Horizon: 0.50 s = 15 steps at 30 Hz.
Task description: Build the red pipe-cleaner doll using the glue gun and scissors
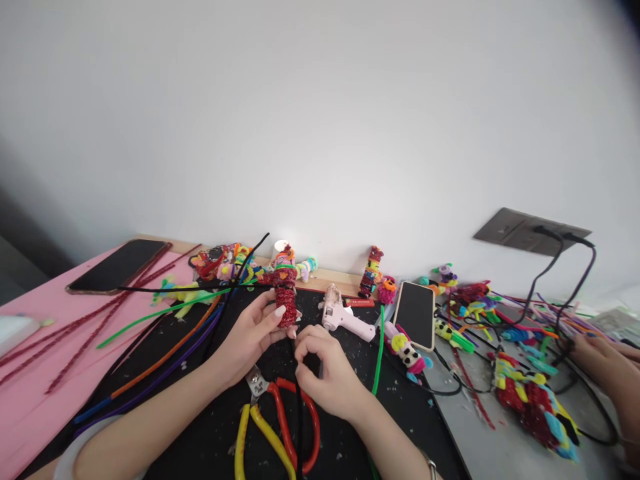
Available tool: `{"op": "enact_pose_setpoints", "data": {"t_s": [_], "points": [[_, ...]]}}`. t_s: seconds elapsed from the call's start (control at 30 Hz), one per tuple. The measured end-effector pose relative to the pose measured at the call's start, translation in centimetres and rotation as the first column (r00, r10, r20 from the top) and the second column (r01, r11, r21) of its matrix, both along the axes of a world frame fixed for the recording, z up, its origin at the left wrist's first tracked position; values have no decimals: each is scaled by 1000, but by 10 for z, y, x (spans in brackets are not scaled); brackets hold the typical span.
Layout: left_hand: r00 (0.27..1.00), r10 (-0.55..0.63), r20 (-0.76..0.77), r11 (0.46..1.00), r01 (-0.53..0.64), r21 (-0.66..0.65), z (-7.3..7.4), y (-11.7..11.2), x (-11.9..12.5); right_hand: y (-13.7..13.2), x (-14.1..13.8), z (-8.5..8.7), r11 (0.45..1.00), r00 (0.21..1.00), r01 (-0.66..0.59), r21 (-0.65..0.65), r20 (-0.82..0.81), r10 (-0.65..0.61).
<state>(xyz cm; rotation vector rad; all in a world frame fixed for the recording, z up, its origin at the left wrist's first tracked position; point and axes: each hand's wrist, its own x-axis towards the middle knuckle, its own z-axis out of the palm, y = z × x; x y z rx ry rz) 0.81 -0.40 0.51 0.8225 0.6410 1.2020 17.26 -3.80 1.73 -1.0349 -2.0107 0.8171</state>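
Note:
My left hand [255,327] holds upright a dark red fuzzy figure [285,303] made of wound pipe cleaner, with a green and orange band near its top. Just below the figure's base, my right hand [325,370] has its fingers pinched together around a black pipe cleaner [299,433], which hangs toward me. Whether its upper end touches the figure is hidden by my fingers. Under my hands lie red-handled scissors [316,427] and a yellow-handled cutting tool [241,440]. A pale pink glue gun [347,319] rests just beyond my right hand.
Phones lie at left [120,267] and right [415,313]. Loose pipe cleaners [165,360] cross the black mat and pink sheet [55,373]. Several finished figures [371,272] stand along the wall. Another person's hand [600,360] is at right, near cables from the wall socket [510,227].

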Motion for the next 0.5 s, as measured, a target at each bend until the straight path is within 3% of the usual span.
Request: {"op": "enact_pose_setpoints", "data": {"t_s": [0.13, 0.33, 0.5], "points": [[1000, 13, 20, 1000, -13, 9, 0, 1, -1, -2, 4, -3, 998, 996, 46, 40, 68, -49], [999, 28, 28, 1000, -28, 7, 1, 2, -1, -1, 2, -9, 985, 982, -42, 165, 188, 10], [999, 24, 21, 1000, -24, 12, -1, 3, -1, -2, 3, -6, 985, 994, -3, 172, 104, -15]]}}
